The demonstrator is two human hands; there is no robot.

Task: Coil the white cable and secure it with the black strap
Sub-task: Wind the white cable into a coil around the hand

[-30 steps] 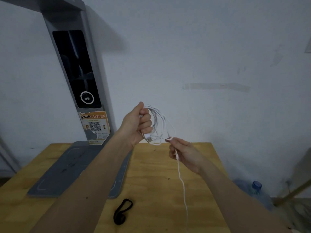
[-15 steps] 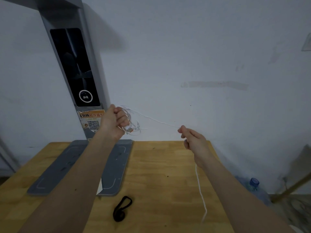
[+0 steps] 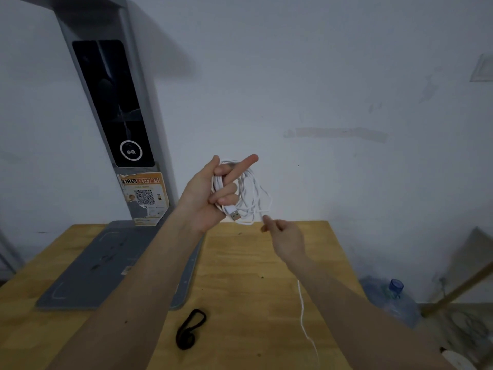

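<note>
My left hand (image 3: pixel 213 193) is raised above the wooden table (image 3: pixel 266 303) and grips several loops of the white cable (image 3: pixel 250 198). Its index finger sticks out straight, and the cable's USB plug (image 3: pixel 234 215) pokes out under the fist. My right hand (image 3: pixel 285 236) is just right of and below the coil, pinching the loose strand. The rest of that strand (image 3: pixel 302 311) hangs down under my right forearm. The black strap (image 3: pixel 190 329) lies in a loop on the table near its front.
A grey scanner stand (image 3: pixel 112 265) with a tall post (image 3: pixel 112 102) and an orange QR sticker (image 3: pixel 145 194) occupies the table's left half. A blue water bottle (image 3: pixel 392 300) stands on the floor to the right, next to the white wall.
My right hand swung back in from the right toward the coil, laying another loop. My left hand moved right and up and stretched out its index finger.
</note>
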